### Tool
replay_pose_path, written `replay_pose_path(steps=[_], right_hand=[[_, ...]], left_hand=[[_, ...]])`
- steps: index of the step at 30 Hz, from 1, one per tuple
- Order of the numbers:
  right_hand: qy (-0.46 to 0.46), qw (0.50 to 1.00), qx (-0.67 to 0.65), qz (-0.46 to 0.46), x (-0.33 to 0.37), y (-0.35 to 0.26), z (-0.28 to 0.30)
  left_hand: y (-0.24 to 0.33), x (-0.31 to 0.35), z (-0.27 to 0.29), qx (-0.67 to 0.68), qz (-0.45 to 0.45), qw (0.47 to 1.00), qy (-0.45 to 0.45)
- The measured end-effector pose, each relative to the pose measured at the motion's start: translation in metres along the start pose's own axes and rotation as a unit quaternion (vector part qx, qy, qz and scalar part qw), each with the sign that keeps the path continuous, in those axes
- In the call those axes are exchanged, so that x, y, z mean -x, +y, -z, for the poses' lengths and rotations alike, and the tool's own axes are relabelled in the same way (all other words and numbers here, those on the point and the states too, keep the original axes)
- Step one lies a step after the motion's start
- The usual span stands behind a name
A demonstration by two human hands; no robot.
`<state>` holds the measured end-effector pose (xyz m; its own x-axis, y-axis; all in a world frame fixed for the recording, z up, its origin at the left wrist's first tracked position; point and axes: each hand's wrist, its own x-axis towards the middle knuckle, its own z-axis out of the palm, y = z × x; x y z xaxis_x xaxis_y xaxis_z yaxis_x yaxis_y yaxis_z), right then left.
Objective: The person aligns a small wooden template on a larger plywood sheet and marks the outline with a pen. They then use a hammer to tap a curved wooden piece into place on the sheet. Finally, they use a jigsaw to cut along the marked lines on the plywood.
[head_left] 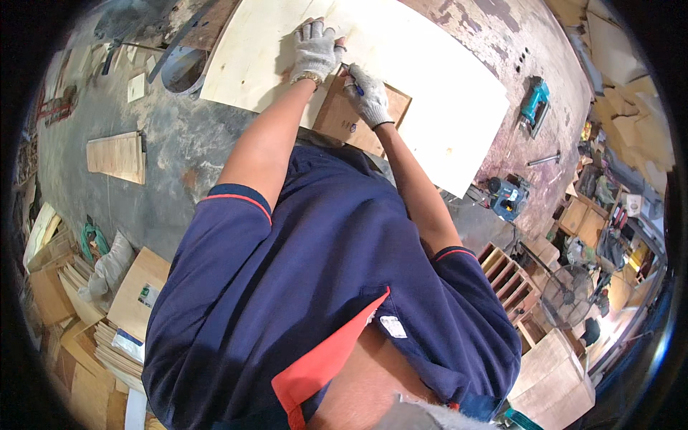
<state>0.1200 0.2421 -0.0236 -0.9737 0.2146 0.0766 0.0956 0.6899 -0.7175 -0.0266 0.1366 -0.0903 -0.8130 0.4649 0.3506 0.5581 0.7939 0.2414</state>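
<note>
- In the head view, my left hand [314, 56] lies open, fingers spread, on the pale sheet [444, 93], upper middle of the frame.
- My right hand [368, 96], apart from it but near, is curled around what looks like a pen [360, 91].
- The board [334, 109] sits under my right hand, at the sheet's lower edge.
- To work well, I'd say: steady the board against slipping, and keep the tip close to its edge.
- The sheet is smooth, faintly grained plywood; the board is browner, flat and straight-edged.
- My gloves [375, 117] are grey knit, bare at some fingertips.
</note>
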Motion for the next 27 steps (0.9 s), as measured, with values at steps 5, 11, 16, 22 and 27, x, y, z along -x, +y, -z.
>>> replay_pose_path(steps=[5, 11, 16, 22, 27], right_hand=[[0.029, 0.999, 0.007, -0.03, 0.019, 0.02, 0.022], [0.092, 0.992, -0.018, -0.086, 0.058, 0.061, 0.048], [0.116, 0.986, -0.046, -0.112, 0.079, 0.072, 0.068], [0.057, 0.972, 0.053, -0.222, 0.065, 0.055, 0.066], [-0.014, 0.948, 0.247, -0.199, 0.044, 0.039, 0.06]], left_hand=[[-0.004, -0.006, 0.0, -0.028, -0.02, 0.999, 0.026], [-0.004, -0.008, -0.001, -0.022, -0.015, 1.0, 0.013], [-0.005, -0.008, 0.0, -0.034, -0.024, 0.999, 0.024], [-0.009, -0.008, -0.005, -0.01, -0.028, 0.999, 0.042], [-0.013, -0.008, -0.01, -0.011, -0.037, 0.999, 0.032]])
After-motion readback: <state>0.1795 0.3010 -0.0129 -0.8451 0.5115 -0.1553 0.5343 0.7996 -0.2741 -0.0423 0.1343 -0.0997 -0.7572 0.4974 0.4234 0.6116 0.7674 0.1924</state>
